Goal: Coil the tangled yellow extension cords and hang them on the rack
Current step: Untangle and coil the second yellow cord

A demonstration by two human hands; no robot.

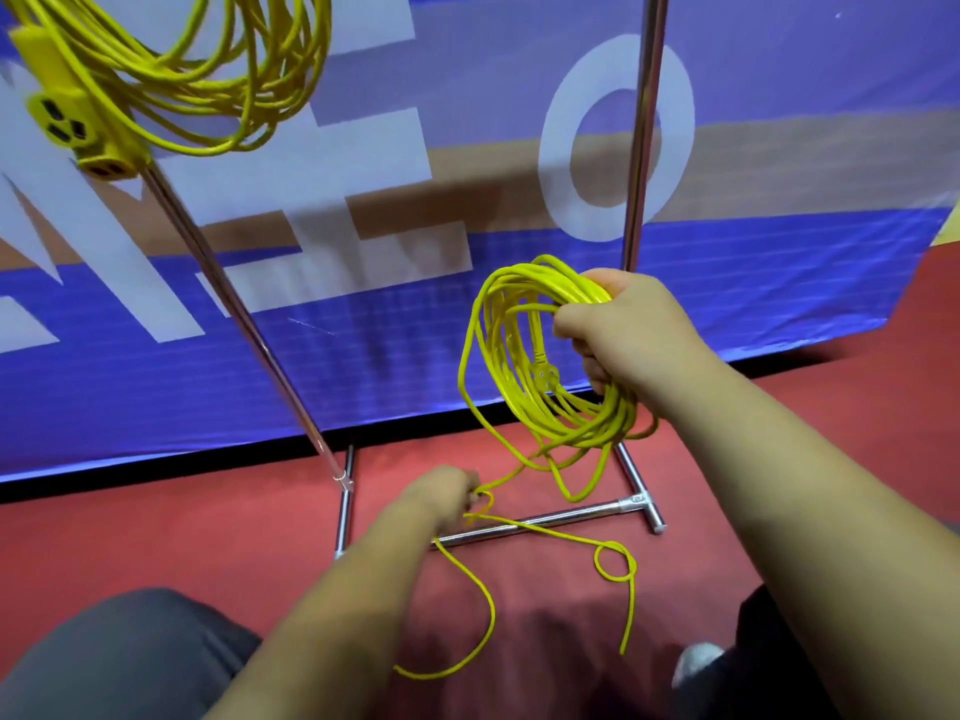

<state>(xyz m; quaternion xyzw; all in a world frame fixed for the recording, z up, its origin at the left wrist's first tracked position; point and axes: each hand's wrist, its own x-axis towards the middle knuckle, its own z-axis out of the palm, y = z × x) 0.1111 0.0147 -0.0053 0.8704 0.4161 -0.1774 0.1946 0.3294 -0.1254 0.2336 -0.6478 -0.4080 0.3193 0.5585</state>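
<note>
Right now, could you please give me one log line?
right hand: grips extension-cord coil | left hand: pinches loose cord | second coil: hangs beside rack pole

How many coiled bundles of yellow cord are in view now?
2. The hanging coil is upper left, by the rack; the held coil is in the right hand, its tail pinched by the left hand. Others may hang above frame.

Right grip: at 3 o'clock, fingers curled round a coiled yellow cord (its plug sits inside the loops).
Left grip: at 6 o'clock, pinching the loose tail above the rack base bar.
Hung coil: at 11 o'clock, beside its socket block.
Floor: red; the tail loops across it at 5 o'clock.
</note>
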